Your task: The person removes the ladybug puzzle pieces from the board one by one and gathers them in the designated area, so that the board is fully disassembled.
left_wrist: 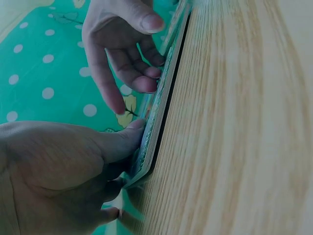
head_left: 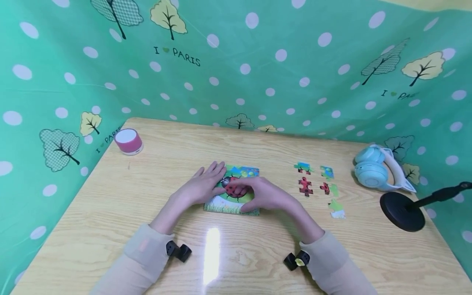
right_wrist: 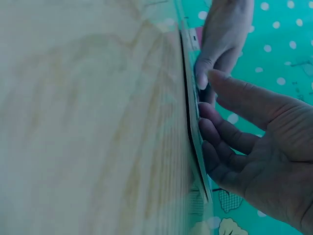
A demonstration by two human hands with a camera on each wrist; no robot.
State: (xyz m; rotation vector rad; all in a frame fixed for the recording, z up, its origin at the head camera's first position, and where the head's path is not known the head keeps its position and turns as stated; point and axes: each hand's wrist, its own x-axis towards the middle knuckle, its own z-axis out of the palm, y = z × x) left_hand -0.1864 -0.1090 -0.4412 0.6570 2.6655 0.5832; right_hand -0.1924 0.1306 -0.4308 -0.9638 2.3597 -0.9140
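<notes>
A jigsaw puzzle board (head_left: 225, 207) with a ladybug picture lies flat on the table. My left hand (head_left: 200, 187) rests along its left side, fingers stretched toward the top left corner and thumb on the picture. In the left wrist view the left thumb (left_wrist: 128, 139) lies at the board's edge. Over the right half, my right hand (head_left: 266, 193) is loosely bent, its forefinger reaching to the ladybug. From the right wrist camera, the curled right fingertips (right_wrist: 208, 127) come right up to the board surface. Nothing shows between those fingers.
Several loose puzzle pieces (head_left: 305, 186) lie right of the board. Beyond them are blue and white headphones (head_left: 371, 172) and a black round stand (head_left: 402, 212). A pink and white cylinder (head_left: 128, 141) stands at the far left. A green dotted cloth (head_left: 243, 90) hangs behind the table.
</notes>
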